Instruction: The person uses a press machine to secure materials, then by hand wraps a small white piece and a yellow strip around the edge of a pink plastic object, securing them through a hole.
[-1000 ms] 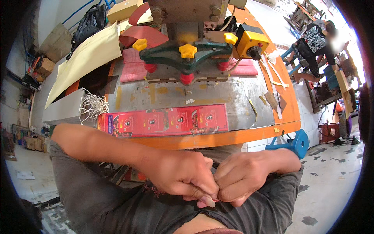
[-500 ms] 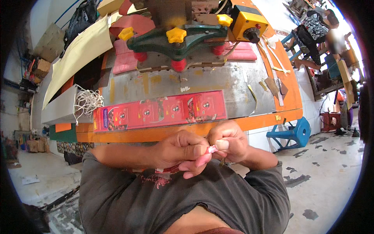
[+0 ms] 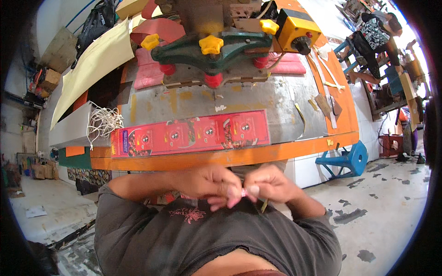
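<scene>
In front of my chest, below the table's near edge, both hands are closed and pinch together. Between the fingertips of my left hand and my right hand is a small pink-and-white piece, mostly hidden and too small to name. A thin yellowish strip hangs down under my right hand; how it is held cannot be made out. Beyond my hands, a long red printed sheet with a clear, shiny surface lies along the table's front edge, touched by neither hand.
A press with a green clamp plate, yellow star knobs and a yellow control box stands at the back of the orange-edged table. White string hangs over a grey box. A blue stool is right; a person sits beyond.
Both hands have dropped a little toward my chest, still pinched together. The small piece shows less between the fingers, and the yellowish strip shows more clearly.
</scene>
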`<move>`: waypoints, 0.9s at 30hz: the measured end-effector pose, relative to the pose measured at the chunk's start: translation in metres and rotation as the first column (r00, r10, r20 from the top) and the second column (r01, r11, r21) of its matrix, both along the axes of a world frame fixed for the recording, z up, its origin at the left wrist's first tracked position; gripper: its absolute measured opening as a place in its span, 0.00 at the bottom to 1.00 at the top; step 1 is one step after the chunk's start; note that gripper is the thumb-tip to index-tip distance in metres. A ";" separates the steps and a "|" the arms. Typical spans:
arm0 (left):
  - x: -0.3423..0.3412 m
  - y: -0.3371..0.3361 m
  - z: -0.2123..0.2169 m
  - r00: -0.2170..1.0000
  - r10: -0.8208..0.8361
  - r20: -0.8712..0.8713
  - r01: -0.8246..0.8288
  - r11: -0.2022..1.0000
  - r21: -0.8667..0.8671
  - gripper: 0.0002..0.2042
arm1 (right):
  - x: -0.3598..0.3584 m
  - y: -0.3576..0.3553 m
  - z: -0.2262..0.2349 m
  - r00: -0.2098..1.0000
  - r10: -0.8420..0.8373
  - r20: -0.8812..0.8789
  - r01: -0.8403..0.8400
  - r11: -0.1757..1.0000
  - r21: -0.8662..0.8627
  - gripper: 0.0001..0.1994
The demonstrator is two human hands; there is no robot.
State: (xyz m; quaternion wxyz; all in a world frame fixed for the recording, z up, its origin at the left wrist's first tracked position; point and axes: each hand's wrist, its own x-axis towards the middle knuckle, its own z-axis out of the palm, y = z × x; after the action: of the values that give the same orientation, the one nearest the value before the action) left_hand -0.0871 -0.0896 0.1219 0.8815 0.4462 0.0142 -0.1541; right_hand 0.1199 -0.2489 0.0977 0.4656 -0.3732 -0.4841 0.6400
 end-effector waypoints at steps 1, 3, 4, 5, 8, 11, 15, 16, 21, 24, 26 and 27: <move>0.003 0.008 -0.002 1.000 -0.008 0.022 0.006 0.996 0.090 0.18 | 0.006 0.005 0.005 0.994 0.007 0.113 -0.009 1.000 0.020 0.17; 0.014 0.025 0.008 0.999 0.038 0.004 -0.038 0.981 0.190 0.19 | 0.019 0.024 0.012 0.957 -0.096 0.272 0.037 0.976 0.215 0.16; 0.019 0.029 0.015 0.995 0.094 0.018 -0.096 0.974 0.205 0.19 | 0.028 0.032 0.023 0.936 -0.099 0.338 0.024 0.976 0.218 0.15; 0.022 0.033 0.019 0.988 0.152 0.036 -0.156 0.961 0.228 0.19 | 0.031 0.040 0.033 0.885 -0.210 0.416 0.051 0.931 0.361 0.12; 0.025 0.043 0.023 0.950 0.279 0.140 -0.302 0.935 0.185 0.18 | 0.045 0.060 0.059 0.714 -0.415 0.564 0.007 0.809 0.587 0.11; 0.022 0.050 0.021 0.931 0.328 0.159 -0.355 0.913 0.201 0.18 | 0.048 0.065 0.071 0.561 -0.552 0.616 -0.051 0.720 0.692 0.18; 0.022 0.052 0.022 0.917 0.379 0.126 -0.398 0.891 0.219 0.18 | 0.051 0.066 0.068 0.424 -0.655 0.625 -0.084 0.659 0.748 0.26; 0.023 0.052 0.020 0.918 0.376 0.129 -0.396 0.890 0.225 0.18 | 0.051 0.066 0.069 0.398 -0.671 0.626 -0.090 0.650 0.755 0.25; 0.021 0.057 0.017 0.916 0.375 0.140 -0.399 0.881 0.253 0.18 | 0.048 0.068 0.079 0.233 -0.754 0.615 -0.122 0.604 0.787 0.28; 0.023 0.056 0.020 0.906 0.404 0.127 -0.424 0.863 0.276 0.18 | 0.044 0.060 0.092 0.105 -0.793 0.600 -0.165 0.581 0.797 0.27; 0.025 0.055 0.021 0.901 0.422 0.103 -0.433 0.850 0.301 0.18 | 0.038 0.061 0.089 0.115 -0.795 0.596 -0.187 0.572 0.799 0.25; 0.025 0.055 0.021 0.904 0.411 0.122 -0.428 0.850 0.308 0.18 | 0.035 0.062 0.088 0.117 -0.796 0.594 -0.196 0.568 0.800 0.24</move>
State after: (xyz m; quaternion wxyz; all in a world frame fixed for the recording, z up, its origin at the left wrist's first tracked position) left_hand -0.0622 -0.0350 0.1426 0.8074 0.5760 0.1138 0.0578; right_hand 0.1545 -0.1867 0.1857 0.2947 -0.5616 -0.7619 -0.1315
